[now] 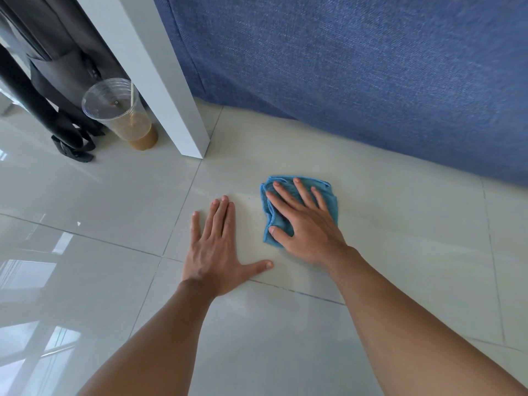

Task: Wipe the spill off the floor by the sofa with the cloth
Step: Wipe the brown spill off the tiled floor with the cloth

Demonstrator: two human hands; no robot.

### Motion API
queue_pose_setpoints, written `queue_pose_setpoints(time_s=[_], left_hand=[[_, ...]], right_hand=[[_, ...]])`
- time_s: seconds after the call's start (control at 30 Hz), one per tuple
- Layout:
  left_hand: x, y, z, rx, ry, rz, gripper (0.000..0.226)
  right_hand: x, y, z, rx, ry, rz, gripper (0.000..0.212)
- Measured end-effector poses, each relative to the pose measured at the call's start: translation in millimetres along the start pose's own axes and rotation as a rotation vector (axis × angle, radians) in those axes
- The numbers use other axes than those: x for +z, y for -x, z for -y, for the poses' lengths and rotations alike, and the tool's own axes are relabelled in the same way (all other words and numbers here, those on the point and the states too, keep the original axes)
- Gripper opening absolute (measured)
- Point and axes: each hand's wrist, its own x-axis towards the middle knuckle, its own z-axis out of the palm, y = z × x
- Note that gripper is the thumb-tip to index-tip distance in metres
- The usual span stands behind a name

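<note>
The floor (371, 281) is glossy pale tile; the sofa (371, 67) stands along its far edge, covered in blue fabric reaching almost to the tile. A white leg (171, 90) stands at the sofa's left corner; whether it belongs to a bench cannot be told. A clear plastic cup (123, 115) with a straw and brown liquid stands upright on the floor just left of that leg, well apart from your work area; its colour suggests the source of the spill.

Your left hand (213, 250) lies flat on bare tile, fingers straight and together, thumb spread, clamped on nothing; judge this as a brace for your weight while you lean forward. Your right hand (303, 221) lies palm-down on the cloth (331, 204), fingers apart and extended, pressing rather than gripping; this spreads pressure across the fabric. The cloth is blue, bunched, flat on the floor directly beneath that hand, near the sofa base and just right of the left hand. No spill is visible on the surrounding tile; any residue probably lies beneath the cloth.
</note>
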Motion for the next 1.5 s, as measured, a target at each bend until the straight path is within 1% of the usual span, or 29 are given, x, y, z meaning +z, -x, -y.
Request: queue_pose_setpoints(time_s=[0.2, 0.3, 0.43, 0.73, 0.97, 1.1, 1.2, 1.37, 1.5], left_hand=[[-0.3, 1.3, -1.2, -0.009, 0.014, -0.004, 0.144], [-0.3, 0.5, -1.2, -0.006, 0.021, -0.011, 0.144], [1.1, 1.1, 0.3, -0.003, 0.018, -0.011, 0.144], [1.0, 0.4, -0.3, -0.009, -0.001, -0.001, 0.143], [-0.8, 1.3, -2.2, -0.008, -0.015, 0.000, 0.142], [-1.3, 1.6, -1.5, -0.015, -0.023, -0.009, 0.142], [-1.6, 2.7, -3.9, -0.011, -0.021, -0.011, 0.142], [-2.0, 4.0, -6.2, -0.010, -0.019, -0.010, 0.143], [-2.2, 3.1, -5.6, -0.012, -0.011, -0.006, 0.143]], right_hand=[[-2.9, 23.5, -24.1, 0.286, 0.013, -0.088, 0.094], [-3.8, 17.9, -24.8, 0.326, 0.020, -0.095, 0.100], [-5.3, 0.6, -23.5, 0.309, 0.060, -0.055, 0.101], [-9.0, -35.6, -3.7, 0.199, 0.071, 0.043, 0.091], [-3.9, -30.6, -2.5, 0.137, 0.050, 0.024, 0.085], [-0.6, -6.8, -0.3, 0.092, 0.011, -0.006, 0.081], [4.8, 17.9, -3.5, 0.165, -0.015, -0.054, 0.080], [0.6, 38.9, -27.9, 0.374, 0.010, -0.130, 0.080], [-7.7, 34.2, -50.9, 0.513, 0.010, -0.095, 0.081]])
